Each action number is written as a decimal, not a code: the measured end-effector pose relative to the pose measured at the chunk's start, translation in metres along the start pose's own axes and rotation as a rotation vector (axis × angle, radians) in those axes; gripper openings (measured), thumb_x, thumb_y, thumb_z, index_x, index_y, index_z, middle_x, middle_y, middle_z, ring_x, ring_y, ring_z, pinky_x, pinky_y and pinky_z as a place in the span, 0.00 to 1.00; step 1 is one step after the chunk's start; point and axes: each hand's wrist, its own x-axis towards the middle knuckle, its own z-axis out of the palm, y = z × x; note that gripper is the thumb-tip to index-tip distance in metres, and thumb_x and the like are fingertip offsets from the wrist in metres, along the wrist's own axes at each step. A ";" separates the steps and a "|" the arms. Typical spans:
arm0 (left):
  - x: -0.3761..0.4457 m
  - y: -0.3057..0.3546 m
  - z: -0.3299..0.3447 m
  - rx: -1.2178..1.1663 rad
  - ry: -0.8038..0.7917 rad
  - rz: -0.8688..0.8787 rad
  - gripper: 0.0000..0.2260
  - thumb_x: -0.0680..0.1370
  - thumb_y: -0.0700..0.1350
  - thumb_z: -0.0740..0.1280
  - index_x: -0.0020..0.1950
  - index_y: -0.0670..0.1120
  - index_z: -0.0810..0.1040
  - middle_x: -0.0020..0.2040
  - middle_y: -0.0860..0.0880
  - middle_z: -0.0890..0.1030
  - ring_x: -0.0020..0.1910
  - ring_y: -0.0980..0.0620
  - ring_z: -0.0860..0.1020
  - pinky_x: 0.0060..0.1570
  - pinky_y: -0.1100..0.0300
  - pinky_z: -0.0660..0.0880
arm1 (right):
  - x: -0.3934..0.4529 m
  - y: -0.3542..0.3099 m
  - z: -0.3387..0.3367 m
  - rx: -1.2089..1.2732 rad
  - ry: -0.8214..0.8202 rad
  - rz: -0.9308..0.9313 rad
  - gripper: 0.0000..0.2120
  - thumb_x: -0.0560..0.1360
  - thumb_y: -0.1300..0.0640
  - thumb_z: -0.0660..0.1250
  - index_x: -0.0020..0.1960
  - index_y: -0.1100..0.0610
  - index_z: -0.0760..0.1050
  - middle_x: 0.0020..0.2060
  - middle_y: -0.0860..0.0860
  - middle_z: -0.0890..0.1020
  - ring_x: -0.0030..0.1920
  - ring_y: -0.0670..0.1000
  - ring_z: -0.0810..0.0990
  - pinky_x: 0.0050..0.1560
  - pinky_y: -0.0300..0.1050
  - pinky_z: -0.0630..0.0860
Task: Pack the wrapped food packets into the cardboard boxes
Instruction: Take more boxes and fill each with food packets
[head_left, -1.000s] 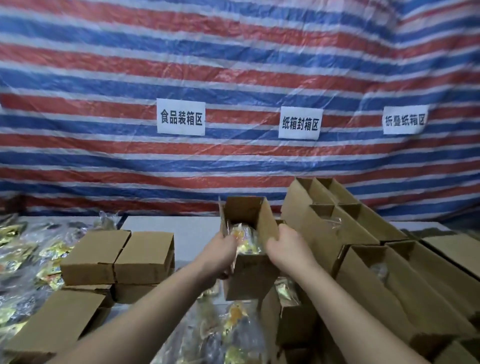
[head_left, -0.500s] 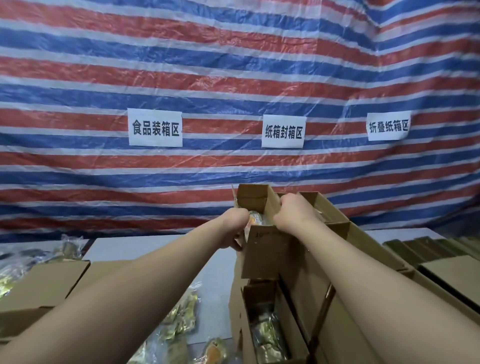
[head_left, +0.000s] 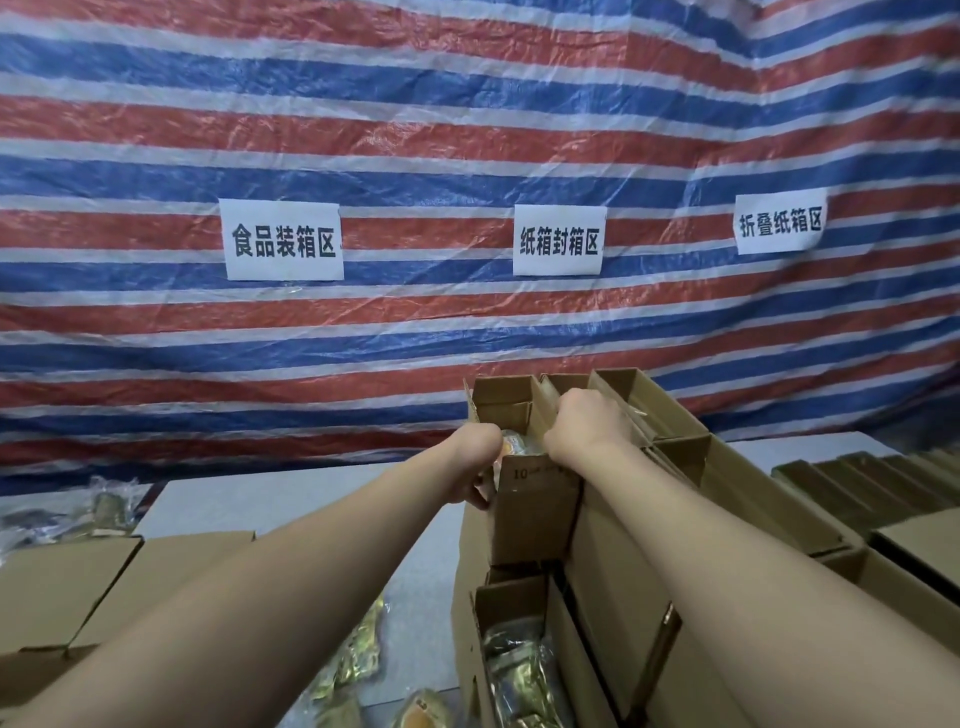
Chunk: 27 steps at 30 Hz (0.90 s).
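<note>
Both arms stretch forward to an open cardboard box (head_left: 535, 514) standing on top of other boxes. My left hand (head_left: 475, 462) grips its left wall, fingers curled round the edge. My right hand (head_left: 587, 426) grips its right rim. A wrapped food packet (head_left: 514, 446) with an orange patch shows inside the box between my hands. Below it, another open box (head_left: 511, 603) holds packets in shiny gold wrapping (head_left: 514, 670). More loose packets (head_left: 358, 649) lie on the table under my left forearm.
Closed cardboard boxes (head_left: 67, 587) sit at the left, with more packets (head_left: 98, 506) behind them. Open boxes (head_left: 644, 400) are stacked to the right, flattened cartons (head_left: 872, 478) further right. A grey table (head_left: 291, 499) runs ahead; a striped tarp with three paper signs hangs behind.
The box with the packet went up and away from me, onto the stack of boxes. Both hands kept their hold on it. The view tilted upward.
</note>
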 end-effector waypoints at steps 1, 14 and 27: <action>0.003 -0.001 0.001 0.009 0.001 0.002 0.20 0.85 0.46 0.52 0.76 0.44 0.63 0.69 0.39 0.72 0.67 0.36 0.71 0.62 0.36 0.72 | 0.002 0.000 0.002 -0.029 0.005 0.007 0.13 0.75 0.55 0.71 0.59 0.55 0.78 0.48 0.53 0.81 0.52 0.55 0.81 0.50 0.48 0.79; 0.012 -0.007 0.002 0.053 0.017 -0.026 0.27 0.83 0.57 0.52 0.80 0.47 0.55 0.78 0.39 0.61 0.75 0.36 0.62 0.65 0.37 0.69 | 0.010 0.003 0.026 -0.106 0.007 0.043 0.10 0.75 0.51 0.72 0.44 0.53 0.72 0.32 0.49 0.70 0.41 0.52 0.73 0.58 0.50 0.70; 0.000 -0.022 -0.009 -0.012 0.067 -0.015 0.35 0.81 0.68 0.47 0.82 0.49 0.51 0.81 0.42 0.54 0.77 0.35 0.57 0.71 0.34 0.63 | -0.002 -0.002 0.008 -0.014 0.036 0.005 0.07 0.79 0.51 0.64 0.53 0.54 0.77 0.42 0.50 0.78 0.51 0.54 0.80 0.68 0.55 0.68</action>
